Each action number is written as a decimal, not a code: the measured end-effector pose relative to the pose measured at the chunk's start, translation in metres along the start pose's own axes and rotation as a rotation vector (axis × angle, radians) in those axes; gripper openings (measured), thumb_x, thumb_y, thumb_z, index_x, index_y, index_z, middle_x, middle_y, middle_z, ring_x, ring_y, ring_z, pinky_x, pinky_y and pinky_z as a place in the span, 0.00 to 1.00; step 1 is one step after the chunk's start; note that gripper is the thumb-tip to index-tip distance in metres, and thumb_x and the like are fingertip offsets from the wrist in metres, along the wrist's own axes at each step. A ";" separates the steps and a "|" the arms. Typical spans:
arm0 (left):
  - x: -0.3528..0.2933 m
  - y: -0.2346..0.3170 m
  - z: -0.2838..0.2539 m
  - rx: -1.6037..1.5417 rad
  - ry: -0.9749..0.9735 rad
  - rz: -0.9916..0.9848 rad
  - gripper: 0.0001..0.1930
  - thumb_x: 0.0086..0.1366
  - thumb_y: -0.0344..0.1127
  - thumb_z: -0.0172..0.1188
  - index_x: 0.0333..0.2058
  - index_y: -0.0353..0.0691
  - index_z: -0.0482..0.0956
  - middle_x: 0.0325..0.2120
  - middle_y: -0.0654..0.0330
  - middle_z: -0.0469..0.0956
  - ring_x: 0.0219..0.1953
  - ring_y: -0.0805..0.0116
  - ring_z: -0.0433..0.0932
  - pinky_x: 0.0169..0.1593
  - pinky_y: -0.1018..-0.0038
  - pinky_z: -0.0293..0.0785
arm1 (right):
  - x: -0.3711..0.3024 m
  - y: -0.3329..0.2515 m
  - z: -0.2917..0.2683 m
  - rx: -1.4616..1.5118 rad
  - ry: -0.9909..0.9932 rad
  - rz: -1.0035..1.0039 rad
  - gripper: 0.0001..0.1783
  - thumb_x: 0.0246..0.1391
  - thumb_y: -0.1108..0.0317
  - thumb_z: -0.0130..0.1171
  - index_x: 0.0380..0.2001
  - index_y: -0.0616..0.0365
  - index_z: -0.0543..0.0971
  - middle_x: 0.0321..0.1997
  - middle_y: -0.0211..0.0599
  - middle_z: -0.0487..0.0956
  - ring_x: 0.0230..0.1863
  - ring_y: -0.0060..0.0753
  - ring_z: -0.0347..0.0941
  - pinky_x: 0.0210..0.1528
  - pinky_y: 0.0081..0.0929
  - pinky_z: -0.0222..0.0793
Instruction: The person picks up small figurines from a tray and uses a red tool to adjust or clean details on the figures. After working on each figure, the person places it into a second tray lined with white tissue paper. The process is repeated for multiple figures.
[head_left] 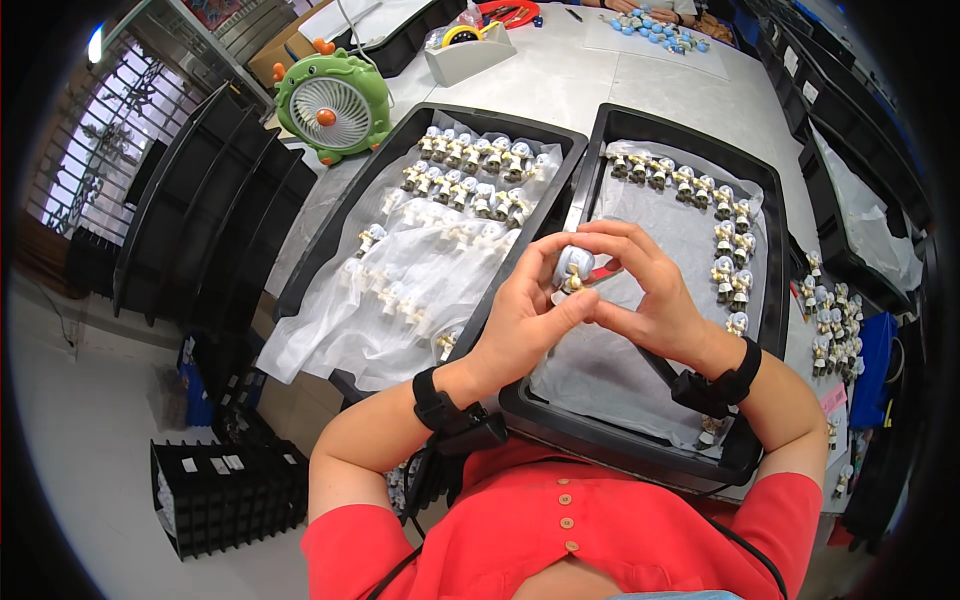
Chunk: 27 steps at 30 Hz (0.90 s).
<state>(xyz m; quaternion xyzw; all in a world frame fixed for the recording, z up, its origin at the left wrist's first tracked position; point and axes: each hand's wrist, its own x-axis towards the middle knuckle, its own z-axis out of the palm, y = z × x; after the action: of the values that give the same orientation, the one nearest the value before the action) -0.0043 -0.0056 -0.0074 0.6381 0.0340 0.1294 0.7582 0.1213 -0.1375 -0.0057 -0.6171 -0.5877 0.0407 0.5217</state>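
The left hand [515, 320] holds a figurine [573, 264] over the right tray [690, 144]. The right hand [655, 295] curves alongside; its fingers' grip cannot be determined. Tray status, judged: part-filled; far and right rows set, middle bare.

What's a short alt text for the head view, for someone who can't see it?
A person's left hand and right hand meet around a small figurine, above two black trays holding white sheets and rows of similar figurines. A green fan stands by the left tray.
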 end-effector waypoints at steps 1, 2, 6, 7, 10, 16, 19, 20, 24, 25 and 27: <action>0.000 0.003 -0.003 -0.046 -0.026 -0.059 0.27 0.63 0.34 0.53 0.58 0.36 0.55 0.46 0.56 0.68 0.42 0.70 0.73 0.44 0.75 0.72 | 0.000 0.000 -0.001 0.023 -0.016 0.004 0.33 0.38 0.72 0.68 0.52 0.53 0.71 0.54 0.40 0.68 0.47 0.34 0.71 0.43 0.26 0.73; 0.000 0.004 -0.005 -0.091 -0.051 -0.118 0.26 0.64 0.35 0.50 0.59 0.36 0.53 0.48 0.53 0.68 0.44 0.65 0.75 0.45 0.72 0.73 | 0.001 -0.001 -0.001 0.046 -0.031 0.008 0.33 0.38 0.71 0.69 0.52 0.53 0.70 0.54 0.40 0.68 0.47 0.34 0.71 0.43 0.27 0.73; 0.005 0.003 -0.004 -0.404 -0.133 -0.184 0.27 0.64 0.40 0.45 0.60 0.38 0.52 0.50 0.49 0.67 0.44 0.56 0.76 0.44 0.69 0.74 | 0.000 -0.002 0.001 0.113 -0.087 0.015 0.38 0.37 0.69 0.71 0.55 0.53 0.68 0.57 0.41 0.63 0.47 0.32 0.71 0.46 0.28 0.72; 0.006 0.005 -0.004 -0.427 -0.151 -0.200 0.28 0.64 0.41 0.45 0.60 0.38 0.52 0.50 0.49 0.67 0.45 0.55 0.76 0.43 0.68 0.74 | 0.000 -0.001 0.002 0.101 -0.092 0.012 0.39 0.36 0.69 0.71 0.55 0.53 0.67 0.58 0.41 0.63 0.48 0.33 0.70 0.47 0.28 0.72; 0.006 0.010 -0.004 -0.485 -0.182 -0.244 0.28 0.63 0.43 0.44 0.60 0.40 0.52 0.50 0.50 0.67 0.47 0.51 0.75 0.42 0.67 0.75 | -0.001 0.000 0.003 0.091 -0.096 0.008 0.41 0.34 0.70 0.72 0.55 0.54 0.66 0.59 0.41 0.61 0.51 0.35 0.68 0.49 0.29 0.72; 0.005 0.004 -0.008 -0.530 -0.224 -0.246 0.28 0.69 0.54 0.34 0.60 0.42 0.54 0.50 0.52 0.68 0.49 0.50 0.74 0.41 0.67 0.75 | -0.001 0.000 0.005 0.109 -0.079 0.015 0.41 0.32 0.71 0.73 0.54 0.55 0.66 0.58 0.41 0.61 0.54 0.37 0.66 0.50 0.31 0.72; 0.006 0.004 -0.007 -0.534 -0.221 -0.231 0.30 0.69 0.58 0.29 0.60 0.42 0.55 0.50 0.51 0.68 0.49 0.51 0.74 0.41 0.67 0.75 | -0.001 -0.001 0.005 0.127 -0.066 0.030 0.41 0.33 0.70 0.73 0.54 0.55 0.67 0.58 0.41 0.62 0.54 0.37 0.66 0.50 0.30 0.72; 0.007 0.004 -0.006 -0.527 -0.217 -0.224 0.31 0.69 0.59 0.27 0.60 0.42 0.55 0.49 0.51 0.68 0.49 0.52 0.74 0.41 0.67 0.75 | -0.001 -0.001 0.005 0.122 -0.062 0.030 0.40 0.33 0.70 0.73 0.54 0.55 0.67 0.58 0.41 0.62 0.54 0.36 0.66 0.49 0.30 0.72; 0.008 0.000 -0.008 -0.519 -0.179 -0.210 0.29 0.70 0.55 0.29 0.59 0.40 0.56 0.48 0.53 0.69 0.47 0.57 0.75 0.42 0.68 0.74 | 0.001 -0.004 0.000 0.048 -0.066 0.030 0.40 0.33 0.68 0.73 0.53 0.55 0.67 0.56 0.42 0.65 0.54 0.39 0.66 0.50 0.30 0.70; 0.008 0.000 -0.009 -0.526 -0.158 -0.209 0.27 0.71 0.53 0.30 0.59 0.40 0.56 0.47 0.54 0.70 0.47 0.58 0.75 0.43 0.68 0.74 | 0.000 -0.003 0.000 0.020 -0.049 0.010 0.40 0.32 0.68 0.73 0.53 0.55 0.67 0.56 0.42 0.66 0.55 0.40 0.66 0.51 0.31 0.69; 0.008 -0.002 -0.011 -0.513 -0.118 -0.200 0.26 0.71 0.51 0.33 0.59 0.39 0.56 0.46 0.54 0.70 0.46 0.60 0.75 0.44 0.68 0.74 | 0.000 0.000 0.001 -0.037 -0.015 -0.029 0.40 0.31 0.68 0.73 0.53 0.56 0.67 0.55 0.43 0.67 0.55 0.42 0.66 0.52 0.32 0.67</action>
<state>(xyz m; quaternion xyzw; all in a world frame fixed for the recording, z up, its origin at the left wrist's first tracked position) 0.0013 0.0062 -0.0107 0.4251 0.0186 0.0209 0.9047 0.1206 -0.1371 -0.0061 -0.6179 -0.6009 0.0269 0.5064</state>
